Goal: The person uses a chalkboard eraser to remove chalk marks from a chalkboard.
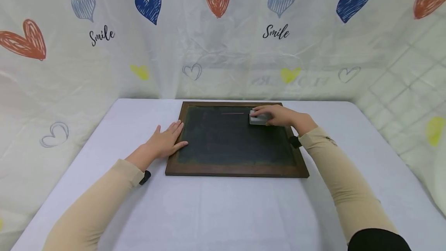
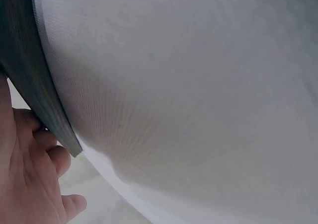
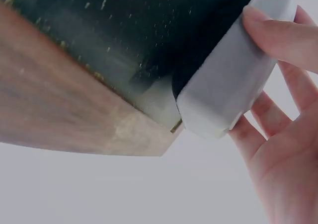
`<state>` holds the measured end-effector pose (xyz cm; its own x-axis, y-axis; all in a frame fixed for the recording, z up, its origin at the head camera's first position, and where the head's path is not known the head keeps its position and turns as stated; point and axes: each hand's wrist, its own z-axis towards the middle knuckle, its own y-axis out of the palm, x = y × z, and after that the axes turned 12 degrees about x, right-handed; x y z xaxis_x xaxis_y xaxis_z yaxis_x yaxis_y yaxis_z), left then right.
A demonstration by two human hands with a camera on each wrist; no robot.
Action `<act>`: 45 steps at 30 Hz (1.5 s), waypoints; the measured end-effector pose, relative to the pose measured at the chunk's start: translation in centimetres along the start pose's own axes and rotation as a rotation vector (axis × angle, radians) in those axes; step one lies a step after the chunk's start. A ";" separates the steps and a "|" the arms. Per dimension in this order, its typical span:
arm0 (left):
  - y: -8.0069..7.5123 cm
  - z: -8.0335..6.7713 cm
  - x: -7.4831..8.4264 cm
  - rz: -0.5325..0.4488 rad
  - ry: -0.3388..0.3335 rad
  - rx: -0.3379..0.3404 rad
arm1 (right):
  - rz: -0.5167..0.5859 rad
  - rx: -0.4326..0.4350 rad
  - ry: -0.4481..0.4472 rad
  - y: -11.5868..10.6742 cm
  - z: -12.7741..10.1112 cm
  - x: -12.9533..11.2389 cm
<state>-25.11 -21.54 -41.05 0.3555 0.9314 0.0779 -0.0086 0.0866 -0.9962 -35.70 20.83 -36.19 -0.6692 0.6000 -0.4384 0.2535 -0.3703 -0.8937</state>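
Note:
A chalkboard [image 1: 230, 142] with a brown wooden frame lies on the white table. A short pinkish line [image 1: 232, 113] shows near its top edge. My right hand [image 1: 275, 114] grips a light grey chalkboard eraser [image 1: 257, 119] at the board's upper right; the right wrist view shows thumb and fingers on opposite sides of the eraser [image 3: 223, 70], its dark felt against the board. My left hand [image 1: 165, 141] rests with fairly straight fingers on the left side of the frame. In the left wrist view, this hand [image 2: 30, 169] is at the frame edge [image 2: 30, 60], partly cut off.
A white cloth-covered table [image 1: 223, 212] extends around the board. Behind it hangs a pale curtain [image 1: 237, 45] printed with hearts and "Smile". A black band [image 1: 295, 141] is at the right wrist and another [image 1: 144, 177] at the left.

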 end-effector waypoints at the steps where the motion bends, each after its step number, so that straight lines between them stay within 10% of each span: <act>1: 0.1 -0.1 0.0 -0.001 0.000 0.000 | -0.005 -0.003 0.001 0.0 -0.1 0.0; 22: 0.6 -0.9 0.4 -0.021 0.000 0.012 | -0.063 -0.089 -0.085 5.2 7.6 -7.0; 45: 0.1 -0.1 0.2 -0.014 -0.009 0.003 | -0.075 -0.048 -0.015 1.3 2.8 -2.2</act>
<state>-24.96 -21.35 -41.11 0.3475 0.9331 0.0920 -0.0067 0.1006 -0.9949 -35.84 17.08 -36.10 -0.6979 0.6138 -0.3691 0.2357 -0.2899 -0.9276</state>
